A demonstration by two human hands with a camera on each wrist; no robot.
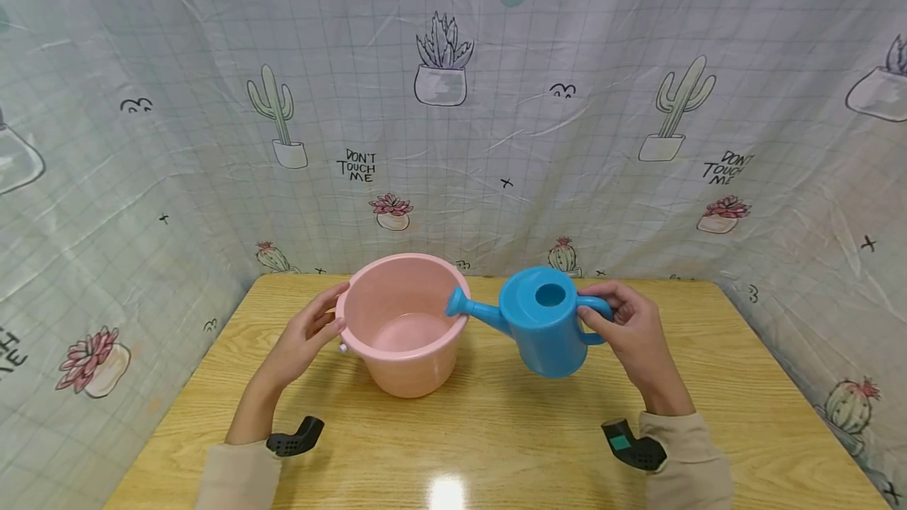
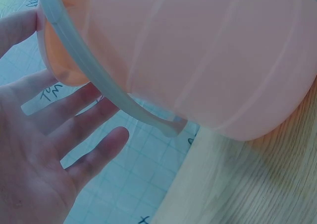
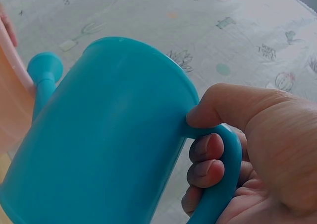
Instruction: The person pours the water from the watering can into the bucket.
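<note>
Head view: right of centre, the right grip (image 1: 634,329) is clasping the handle (image 3: 232,159) of a watering can (image 1: 546,349), seemingly light, stiff, slick plastic, best held there; left of centre, the spread left grip (image 1: 301,341) is touching a bucket (image 1: 414,375).

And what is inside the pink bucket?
Only the far wall and some floor of the pink bucket show. Its rim hides the near inner wall; the blue sprinkler head covers some side wall.
</note>
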